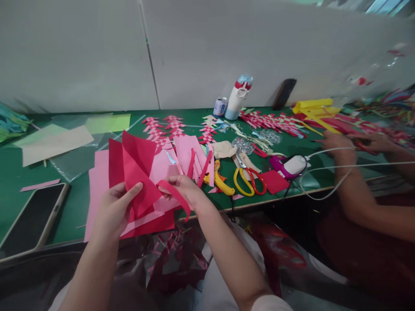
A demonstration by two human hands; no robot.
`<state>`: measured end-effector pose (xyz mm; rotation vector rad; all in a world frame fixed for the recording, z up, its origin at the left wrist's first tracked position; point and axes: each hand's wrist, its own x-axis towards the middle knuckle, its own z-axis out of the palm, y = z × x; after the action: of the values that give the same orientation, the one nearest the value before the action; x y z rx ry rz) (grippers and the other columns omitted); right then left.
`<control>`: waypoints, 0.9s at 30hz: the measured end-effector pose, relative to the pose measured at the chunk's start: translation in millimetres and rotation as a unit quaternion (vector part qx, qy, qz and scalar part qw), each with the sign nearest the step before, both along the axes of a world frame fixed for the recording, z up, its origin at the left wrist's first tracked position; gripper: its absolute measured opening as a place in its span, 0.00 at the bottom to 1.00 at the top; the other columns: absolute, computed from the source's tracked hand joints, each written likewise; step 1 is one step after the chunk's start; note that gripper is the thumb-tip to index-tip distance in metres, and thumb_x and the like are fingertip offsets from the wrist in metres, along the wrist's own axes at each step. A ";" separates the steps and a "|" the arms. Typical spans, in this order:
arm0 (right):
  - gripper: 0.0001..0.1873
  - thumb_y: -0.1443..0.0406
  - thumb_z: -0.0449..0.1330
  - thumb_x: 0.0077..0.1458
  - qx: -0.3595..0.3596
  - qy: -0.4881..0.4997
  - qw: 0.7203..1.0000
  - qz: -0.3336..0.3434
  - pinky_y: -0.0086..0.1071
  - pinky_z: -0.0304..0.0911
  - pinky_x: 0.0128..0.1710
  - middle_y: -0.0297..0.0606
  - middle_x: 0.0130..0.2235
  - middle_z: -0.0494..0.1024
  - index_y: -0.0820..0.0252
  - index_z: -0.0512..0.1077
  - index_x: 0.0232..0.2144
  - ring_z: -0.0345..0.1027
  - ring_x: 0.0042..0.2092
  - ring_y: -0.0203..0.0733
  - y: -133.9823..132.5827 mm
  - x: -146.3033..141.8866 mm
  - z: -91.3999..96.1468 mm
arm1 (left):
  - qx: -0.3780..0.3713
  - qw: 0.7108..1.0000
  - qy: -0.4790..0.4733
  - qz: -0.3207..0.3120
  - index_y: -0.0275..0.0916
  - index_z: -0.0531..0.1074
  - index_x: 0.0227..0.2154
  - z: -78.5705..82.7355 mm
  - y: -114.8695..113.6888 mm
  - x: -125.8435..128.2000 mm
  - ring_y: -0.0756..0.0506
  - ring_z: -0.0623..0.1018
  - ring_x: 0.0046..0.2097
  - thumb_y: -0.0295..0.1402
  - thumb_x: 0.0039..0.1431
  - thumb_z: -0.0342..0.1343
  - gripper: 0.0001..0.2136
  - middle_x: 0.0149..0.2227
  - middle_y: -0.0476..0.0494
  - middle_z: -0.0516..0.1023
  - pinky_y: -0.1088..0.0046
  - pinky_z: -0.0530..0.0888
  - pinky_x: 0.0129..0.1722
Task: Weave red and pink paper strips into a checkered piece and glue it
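Red paper (139, 185), pink sheets (98, 175), pink-and-red checkered braids (175, 125), green tabletop (81, 194), yellow-and-red scissor handles (251, 178)

Right hand (185, 188) partly hidden behind red strip (179, 199), phone (32, 220) cropped at left, blurred teal bundle (12, 124) perhaps plastic

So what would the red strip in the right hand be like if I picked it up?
Probably floppy: the strip curves and its loose end droops below the right hand. It's likely very light, since it looks thin, like paper. Being so narrow, it might crease or tear if tugged.
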<state>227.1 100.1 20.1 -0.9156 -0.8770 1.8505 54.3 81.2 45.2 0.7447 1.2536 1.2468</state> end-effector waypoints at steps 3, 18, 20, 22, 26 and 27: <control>0.17 0.62 0.74 0.30 -0.018 0.037 0.999 -0.026 0.25 0.62 0.30 0.28 0.23 0.75 0.62 0.75 0.25 0.66 0.25 0.30 -1.1 -3.7 -2.4 | 0.007 1.000 -0.003 0.005 0.36 0.78 0.27 0.7 0.2 1.5 0.47 0.79 0.26 0.32 0.37 0.71 0.12 0.24 0.48 0.80 0.77 0.77 0.24; 0.19 0.59 0.75 0.29 0.008 0.049 0.998 -0.046 0.26 0.62 0.27 0.29 0.22 0.75 0.62 0.77 0.26 0.66 0.24 0.30 1.1 -6.3 -8.0 | 0.026 0.999 -0.012 0.028 0.36 0.79 0.28 1.2 1.6 1.2 0.47 0.79 0.27 0.32 0.38 0.71 0.12 0.24 0.48 0.80 0.77 0.78 0.26; 0.19 0.59 0.75 0.28 0.001 0.032 0.999 -0.023 0.25 0.60 0.26 0.29 0.20 0.73 0.63 0.77 0.25 0.66 0.24 0.30 0.6 -5.4 -6.7 | 0.017 1.000 -0.010 0.023 0.36 0.79 0.28 2.6 1.3 1.2 0.48 0.78 0.27 0.32 0.37 0.71 0.12 0.24 0.48 0.79 0.77 0.78 0.25; 0.20 0.59 0.75 0.27 -0.014 0.025 0.999 -0.016 0.24 0.59 0.25 0.28 0.20 0.73 0.62 0.76 0.24 0.66 0.24 0.30 0.2 -5.1 -5.5 | 0.013 1.000 -0.010 0.020 0.36 0.79 0.28 4.0 0.8 1.5 0.48 0.78 0.26 0.33 0.37 0.71 0.13 0.24 0.48 0.79 0.77 0.77 0.25; 0.19 0.59 0.75 0.27 -0.016 0.031 0.999 -0.034 0.24 0.60 0.26 0.27 0.21 0.73 0.62 0.75 0.23 0.66 0.24 0.29 -0.8 -6.1 -2.9 | 0.017 1.000 -0.010 0.016 0.36 0.79 0.28 3.9 0.2 2.1 0.47 0.79 0.27 0.33 0.37 0.71 0.13 0.25 0.47 0.80 0.77 0.78 0.26; 0.19 0.60 0.75 0.27 -0.010 0.035 0.999 -0.036 0.24 0.61 0.27 0.27 0.20 0.73 0.63 0.75 0.23 0.66 0.24 0.29 -1.1 -6.4 -2.0 | 0.022 1.000 -0.011 0.016 0.36 0.79 0.28 3.2 0.4 2.1 0.47 0.79 0.28 0.33 0.37 0.71 0.13 0.25 0.47 0.80 0.76 0.78 0.27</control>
<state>220.7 99.0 18.1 -0.8787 -0.7742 1.8217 56.4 81.5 48.5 0.7431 1.2275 1.3078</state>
